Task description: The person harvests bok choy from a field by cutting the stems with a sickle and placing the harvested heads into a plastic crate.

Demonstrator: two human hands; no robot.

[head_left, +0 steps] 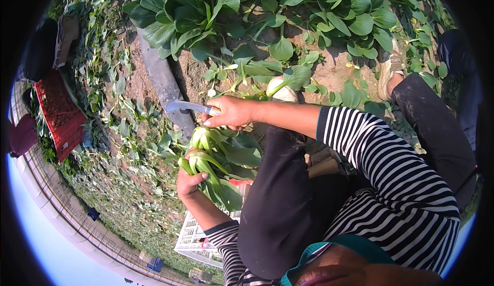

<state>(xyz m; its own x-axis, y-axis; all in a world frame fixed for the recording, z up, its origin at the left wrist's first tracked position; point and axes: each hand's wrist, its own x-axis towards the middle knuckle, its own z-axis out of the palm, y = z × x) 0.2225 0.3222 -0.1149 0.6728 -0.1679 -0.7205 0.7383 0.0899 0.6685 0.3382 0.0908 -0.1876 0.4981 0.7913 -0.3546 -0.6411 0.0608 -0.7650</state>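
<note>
My right hand (230, 112) grips a sickle by its handle. The curved blade (185, 105) points left, above a flat dark irrigation hose (164, 79). Just below, my left hand (190, 178) is closed around cut bok choy (202, 162), its pale stem bases turned up and its leaves hanging toward my knee. Another bok choy head (204, 137) lies against it, between my two hands; whether the left fingers also hold it is partly hidden. The blade is apart from both heads.
Rooted bok choy (185, 14) grows ahead, with more leafy plants (355, 12) to its right. A white plastic crate (189, 234) stands beside my left arm. At far left are a red crate (60, 116) and a person in purple (23, 135). My shoe (283, 89) rests among loose leaves.
</note>
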